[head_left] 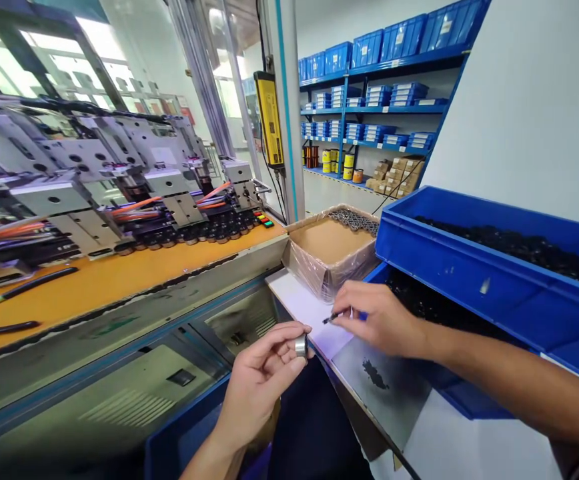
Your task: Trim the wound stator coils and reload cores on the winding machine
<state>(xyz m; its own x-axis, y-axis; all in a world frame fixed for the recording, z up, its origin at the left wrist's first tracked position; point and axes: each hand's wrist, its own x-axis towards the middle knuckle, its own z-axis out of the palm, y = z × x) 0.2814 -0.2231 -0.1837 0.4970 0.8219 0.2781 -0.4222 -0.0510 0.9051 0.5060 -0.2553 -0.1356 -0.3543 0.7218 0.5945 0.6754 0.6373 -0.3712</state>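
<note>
Head view: cardboard box (330,241) beside blue bins (469,260)

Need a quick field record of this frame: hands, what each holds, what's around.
left hand: pinches a small silver metal ring
right hand: holds a thin black pin over the white bench top
near right: plastic-lined cardboard box; stacked blue plastic bins of dark parts
left side: grey machine on an orange deck

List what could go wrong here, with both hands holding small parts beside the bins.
The small metal ring is pinched only at the left hand fingertips, off the bench edge; it might drop to the floor. The right hand holds a thin black piece that could slip into the blue bin of similar dark parts.
</note>
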